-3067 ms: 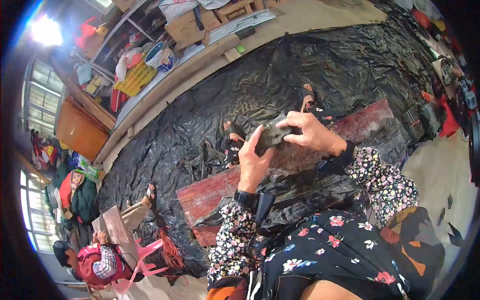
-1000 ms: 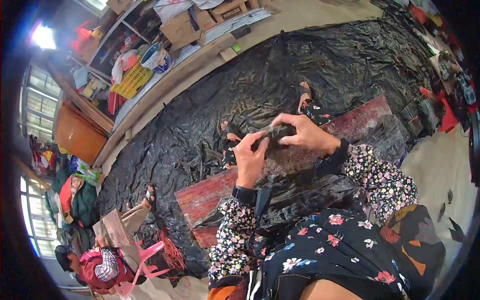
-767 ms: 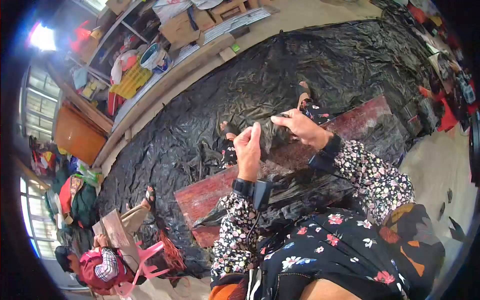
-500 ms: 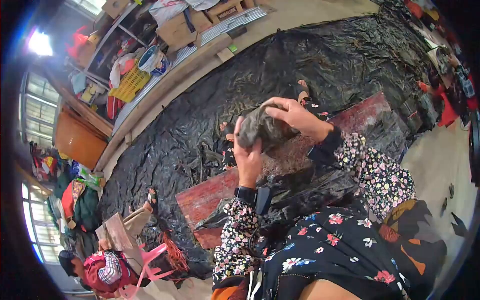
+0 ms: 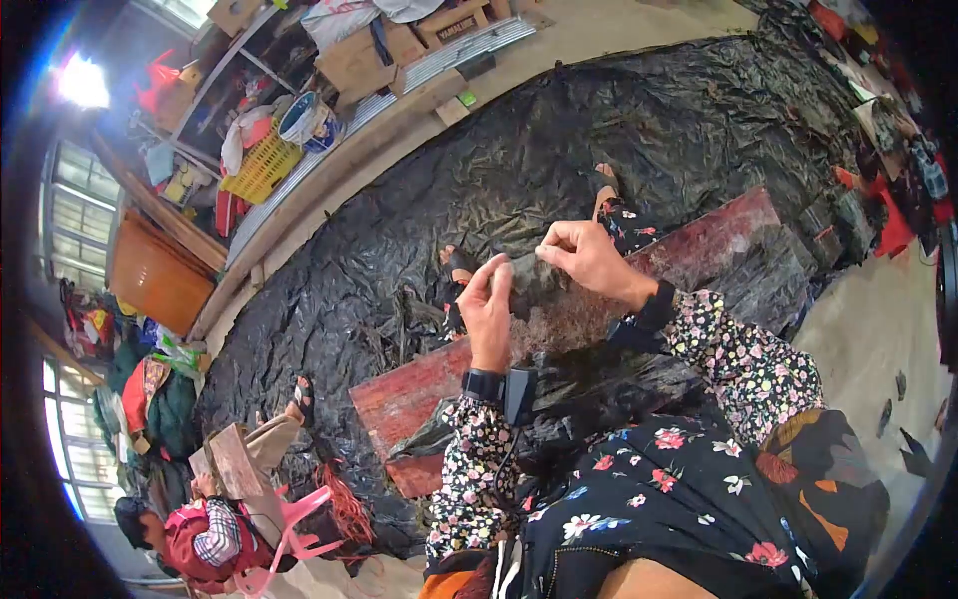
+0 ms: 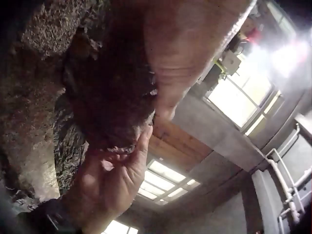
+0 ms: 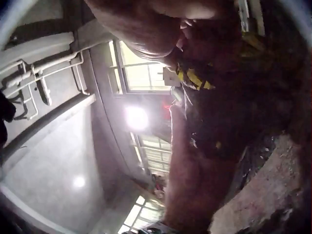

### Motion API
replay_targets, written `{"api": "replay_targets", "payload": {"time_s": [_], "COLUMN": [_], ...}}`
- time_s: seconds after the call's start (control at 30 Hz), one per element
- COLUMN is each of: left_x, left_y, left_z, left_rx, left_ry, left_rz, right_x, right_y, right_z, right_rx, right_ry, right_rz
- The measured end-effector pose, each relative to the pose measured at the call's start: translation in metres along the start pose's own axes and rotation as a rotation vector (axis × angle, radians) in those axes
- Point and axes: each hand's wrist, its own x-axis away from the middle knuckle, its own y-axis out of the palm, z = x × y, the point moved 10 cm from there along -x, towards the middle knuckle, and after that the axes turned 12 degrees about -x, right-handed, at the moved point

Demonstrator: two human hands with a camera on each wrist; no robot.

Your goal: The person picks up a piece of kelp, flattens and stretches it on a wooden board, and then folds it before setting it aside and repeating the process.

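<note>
A thin, dark grey, sheet-like piece hangs between my two hands, above the board on my lap. Its kind is hard to make out. My left hand pinches its left side between thumb and fingers; my right hand pinches the upper right edge. Seen from the left wrist, the dark sheet has a ragged edge, and the right hand's fingertips grip that edge. In the right wrist view the sheet is in deep shadow, with the left hand at its edge.
A worn red board, partly covered by dark film, lies across the lap. Black plastic sheeting covers the floor. At lower left another person sits by a pink plastic stool. A yellow basket stands on the shelf edge.
Half a second ago the piece was raised as a crumpled bundle between the hands. Now it hangs lower and flatter, and the right hand has come down, its fingers bent into a pinch.
</note>
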Motion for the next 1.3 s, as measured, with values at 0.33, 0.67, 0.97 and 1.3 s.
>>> {"api": "replay_targets", "payload": {"time_s": [0.33,0.67,0.97,1.3], "left_x": [-0.008,0.013,0.004,0.006], "left_y": [-0.011,0.022,0.012,0.024], "left_z": [0.039,0.034,0.032,0.033], "left_rx": [0.095,0.087,0.499,0.198], "left_ry": [0.129,0.184,0.040,0.031], "left_rz": [0.009,-0.165,-0.065,-0.123], "right_x": [0.003,-0.023,0.004,0.009], "right_y": [0.032,0.014,-0.013,0.015], "right_z": [-0.054,-0.017,0.008,0.039], "right_rx": [-0.117,-0.228,-0.682,-0.719], "right_ry": [-0.034,0.072,0.183,0.291], "right_rz": [-0.302,-0.130,0.174,0.022]}}
